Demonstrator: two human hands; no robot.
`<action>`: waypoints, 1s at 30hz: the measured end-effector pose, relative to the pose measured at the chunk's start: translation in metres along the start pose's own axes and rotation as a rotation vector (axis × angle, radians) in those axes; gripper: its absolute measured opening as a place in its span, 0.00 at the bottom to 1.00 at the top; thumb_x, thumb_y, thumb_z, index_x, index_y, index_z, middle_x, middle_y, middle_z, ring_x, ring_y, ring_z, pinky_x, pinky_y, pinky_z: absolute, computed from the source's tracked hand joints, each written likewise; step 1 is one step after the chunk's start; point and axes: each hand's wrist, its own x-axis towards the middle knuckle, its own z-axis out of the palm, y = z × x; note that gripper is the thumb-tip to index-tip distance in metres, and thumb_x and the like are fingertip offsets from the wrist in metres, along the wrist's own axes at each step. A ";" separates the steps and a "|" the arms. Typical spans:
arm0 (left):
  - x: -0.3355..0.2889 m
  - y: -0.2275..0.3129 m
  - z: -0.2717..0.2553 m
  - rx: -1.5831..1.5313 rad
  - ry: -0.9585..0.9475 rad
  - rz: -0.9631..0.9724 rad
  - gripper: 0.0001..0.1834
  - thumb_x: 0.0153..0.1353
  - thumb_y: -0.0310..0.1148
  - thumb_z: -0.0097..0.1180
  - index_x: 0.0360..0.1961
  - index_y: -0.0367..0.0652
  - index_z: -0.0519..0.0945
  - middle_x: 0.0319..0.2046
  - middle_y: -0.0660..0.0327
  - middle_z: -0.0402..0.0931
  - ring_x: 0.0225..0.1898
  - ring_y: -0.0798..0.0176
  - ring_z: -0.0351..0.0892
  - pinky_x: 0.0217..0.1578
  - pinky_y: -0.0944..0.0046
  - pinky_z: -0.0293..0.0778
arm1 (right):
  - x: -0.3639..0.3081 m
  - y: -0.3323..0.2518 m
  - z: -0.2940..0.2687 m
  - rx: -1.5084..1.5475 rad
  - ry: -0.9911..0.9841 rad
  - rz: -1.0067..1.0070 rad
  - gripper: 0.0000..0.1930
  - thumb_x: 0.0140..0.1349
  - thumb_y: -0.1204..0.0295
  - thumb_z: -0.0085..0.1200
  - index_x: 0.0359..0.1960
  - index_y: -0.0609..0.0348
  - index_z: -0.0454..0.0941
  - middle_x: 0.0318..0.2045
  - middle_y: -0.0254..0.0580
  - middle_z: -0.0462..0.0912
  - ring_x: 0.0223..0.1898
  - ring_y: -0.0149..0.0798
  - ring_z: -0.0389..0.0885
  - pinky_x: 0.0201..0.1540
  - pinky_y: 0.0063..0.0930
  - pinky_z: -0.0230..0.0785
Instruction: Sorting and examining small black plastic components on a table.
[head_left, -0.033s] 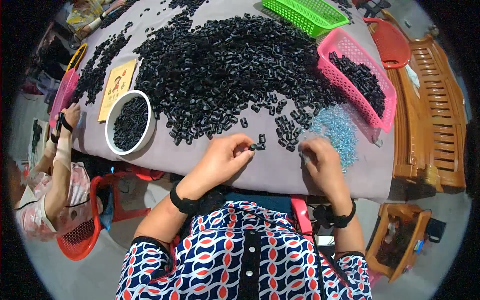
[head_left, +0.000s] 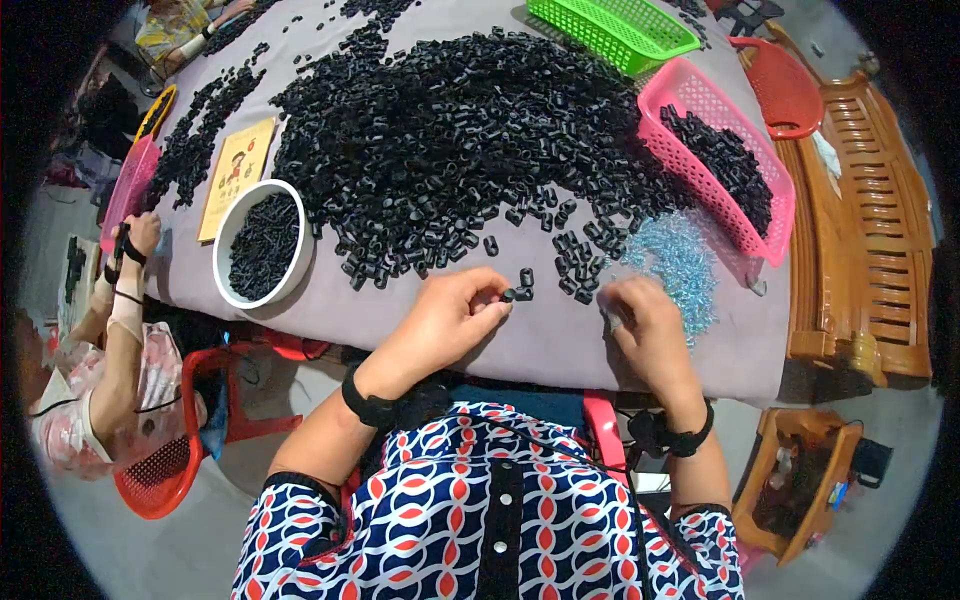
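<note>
My left hand (head_left: 452, 318) is closed in a pinch at the near part of the table. Its thumb and forefinger grip a small black plastic piece (head_left: 508, 296). Just beyond the fingertips lie two more black pieces (head_left: 525, 285). My right hand (head_left: 648, 325) is to the right, its fingers bent together beside a heap of small clear-blue parts (head_left: 680, 270); what they hold, if anything, is hidden. Between the hands and a little farther off is a loose group of black pieces (head_left: 578, 265). Behind it spreads the large pile of black pieces (head_left: 470, 130).
At left stand a white bowl (head_left: 302, 262) of thin black parts and a booklet (head_left: 225, 190). Farther right are a pink basket (head_left: 780, 200) with black pieces and a green basket (head_left: 640, 45). A co-worker's hand (head_left: 145, 235) shows at the left edge; another person sits far left.
</note>
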 end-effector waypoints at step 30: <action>0.006 0.018 0.012 -0.167 -0.124 -0.006 0.09 0.61 0.30 0.60 0.40 0.36 0.81 0.25 0.69 0.77 0.26 0.78 0.71 0.28 0.73 0.70 | 0.026 -0.048 0.004 0.431 -0.118 -0.076 0.24 0.48 0.82 0.58 0.51 0.58 0.72 0.32 0.43 0.76 0.33 0.43 0.79 0.38 0.35 0.73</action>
